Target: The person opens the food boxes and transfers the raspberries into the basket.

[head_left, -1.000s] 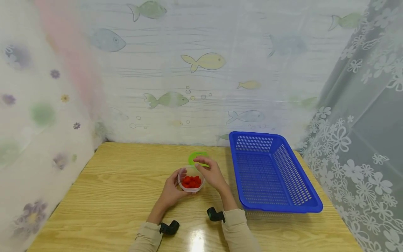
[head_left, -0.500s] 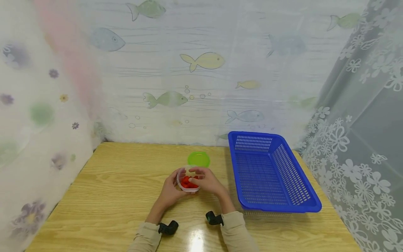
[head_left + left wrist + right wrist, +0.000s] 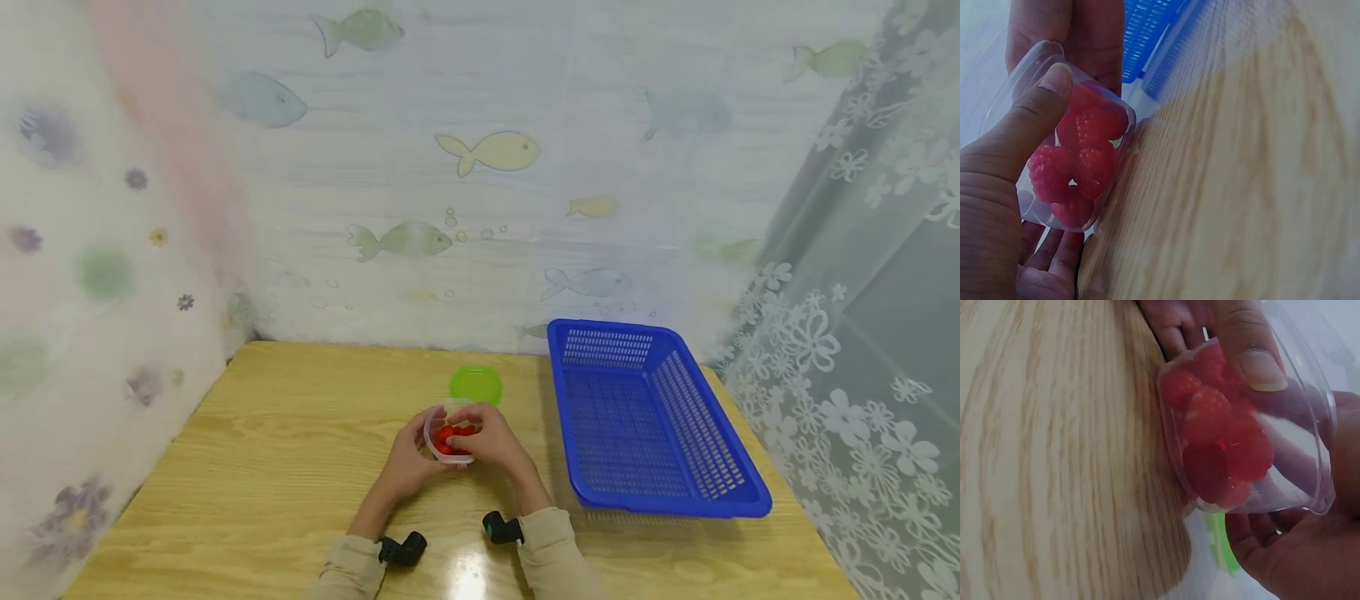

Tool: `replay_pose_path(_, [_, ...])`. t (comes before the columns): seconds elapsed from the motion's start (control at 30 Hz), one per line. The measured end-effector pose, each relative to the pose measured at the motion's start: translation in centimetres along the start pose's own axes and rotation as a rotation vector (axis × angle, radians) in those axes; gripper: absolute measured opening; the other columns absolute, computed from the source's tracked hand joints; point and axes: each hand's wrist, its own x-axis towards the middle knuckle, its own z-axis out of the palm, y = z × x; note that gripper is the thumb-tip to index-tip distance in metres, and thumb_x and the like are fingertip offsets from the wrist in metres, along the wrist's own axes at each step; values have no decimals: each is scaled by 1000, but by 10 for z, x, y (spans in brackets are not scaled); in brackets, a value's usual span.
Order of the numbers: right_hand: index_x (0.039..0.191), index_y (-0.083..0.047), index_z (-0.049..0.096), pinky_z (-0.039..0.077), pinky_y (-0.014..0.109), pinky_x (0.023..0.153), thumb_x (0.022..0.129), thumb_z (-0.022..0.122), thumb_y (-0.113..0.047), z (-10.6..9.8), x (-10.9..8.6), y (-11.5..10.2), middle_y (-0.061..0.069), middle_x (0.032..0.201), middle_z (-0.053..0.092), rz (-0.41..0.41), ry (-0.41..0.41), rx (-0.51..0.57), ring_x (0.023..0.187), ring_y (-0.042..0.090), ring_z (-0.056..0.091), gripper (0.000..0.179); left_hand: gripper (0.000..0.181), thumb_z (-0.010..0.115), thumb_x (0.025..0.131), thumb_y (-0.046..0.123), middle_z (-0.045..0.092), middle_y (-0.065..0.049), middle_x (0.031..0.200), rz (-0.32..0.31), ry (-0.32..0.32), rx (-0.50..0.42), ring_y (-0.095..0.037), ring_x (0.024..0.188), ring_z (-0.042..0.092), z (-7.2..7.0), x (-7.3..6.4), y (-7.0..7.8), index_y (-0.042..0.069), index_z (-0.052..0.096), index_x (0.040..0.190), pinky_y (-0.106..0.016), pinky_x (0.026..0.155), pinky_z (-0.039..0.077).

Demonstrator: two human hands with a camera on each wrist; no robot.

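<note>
The 2 hands met at a clear plastic container [image 3: 1285, 494] of raspberries [image 3: 1210, 419], mid-scene. The left hand [image 3: 411, 457] gripped it, thumb along its near side; the right hand [image 3: 497, 439] reached over its right rim, pinching or not, I couldn't tell. A green lid [image 3: 476, 384] lay just on the far side, a blue plastic basket [image 3: 667, 502] right.

The tub [image 3: 1288, 499] is clear, colourless plastic with a flanged rim and rounded corners; its top is open. It looks upright, roughly midway between the tabletop's [image 3: 300, 433] left and right edges and well in from the far edge; whether its base touches is unclear. Inside, several berries [image 3: 1094, 169], red, bumpy and glossy like raspberries, lie heaped together on the bottom, some against the wall, below the rim.
</note>
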Motion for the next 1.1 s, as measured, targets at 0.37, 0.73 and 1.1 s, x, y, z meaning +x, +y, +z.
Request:
replay_pose_path(0.37, [103,0,78,55,30,76,90,77,-8,0,-3,-3,15,117,59,11,-2,-69,102,26,56,15,89,90,75,5,50,-22,150,5,-15,-8,-40,137,49,0,-1,0,1,44,151,-51,117,36])
replay_pose_path(0.73, [104,-2,76,55,25,70,91,77,-9,0,0,3,14,116,59,21,-6,-32,87,19,61,15,90,90,75,5,49,-21,151,-11,-23,-29,-40,139,48,0,0,2,1,44,152,-53,117,35])
replay_pose_path(1.1, [108,-4,74,61,34,83,95,73,-12,2,-3,7,16,117,59,-1,42,3,100,25,63,15,91,92,74,7,50,-16,152,-40,-12,4,-33,141,47,1,2,4,5,45,152,-49,118,37])
